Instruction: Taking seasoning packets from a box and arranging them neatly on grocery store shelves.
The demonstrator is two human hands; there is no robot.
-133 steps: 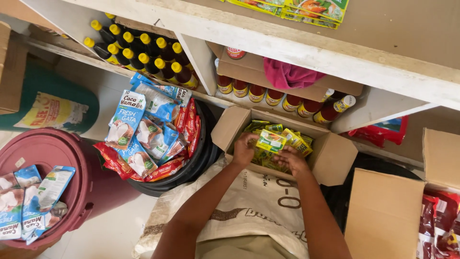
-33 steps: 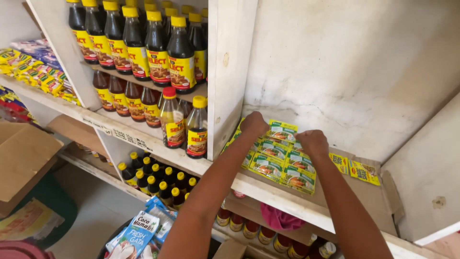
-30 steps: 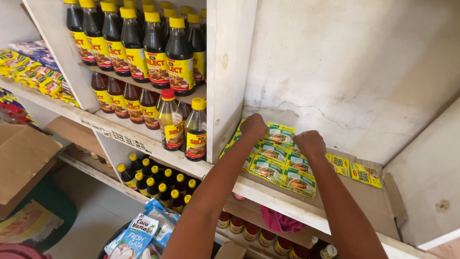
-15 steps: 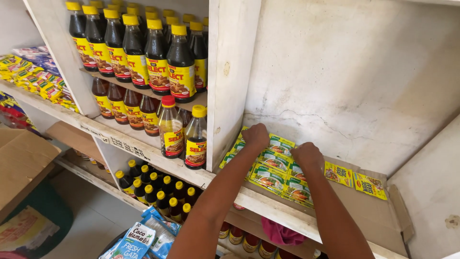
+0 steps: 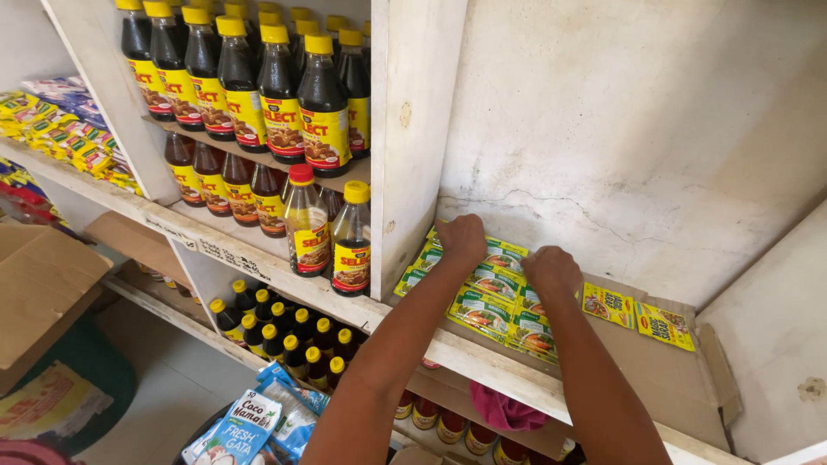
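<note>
- Shelving unit (image 5: pixel 413 129): white painted wood, several levels, split by an upright divider. The right-hand bay is backed by a bare, cracked wall.
- Shelf board (image 5: pixel 482 362) of the right bay: lined with a flat sheet of brown cardboard (image 5: pixel 680 379), which carries the goods being handled.
- Dark sauce bottles (image 5: pixel 258 95) with yellow caps: ranked in the bay left of the divider, on two levels, with more on a lower level. Well apart from both hands.
- Stack of green and yellow sachets (image 5: pixel 491 301): lies flat on the cardboard, hard against the divider at its left end. Its long axis runs from the divider out toward the right and slightly toward the shelf's front edge.
- Two loose yellow sachets (image 5: pixel 637 314): flat on the cardboard, just right of the stack, untouched.
- Left hand (image 5: pixel 463 241): palm down on the back left end of the stack, nearest the divider. The grip is pressed flat onto the sachets, fingers curled over the far edge; nothing is seen pinched or lifted.
- Right hand (image 5: pixel 551 269): palm down on the right end of the stack, the nearer hand to the loose sachets. Grip likewise bears down on the top packets; whether the fingertips hook under an edge cannot be told.
- Relation noted: the stack sits directly beneath and between both hands, one hand at each end of its long axis.
</note>
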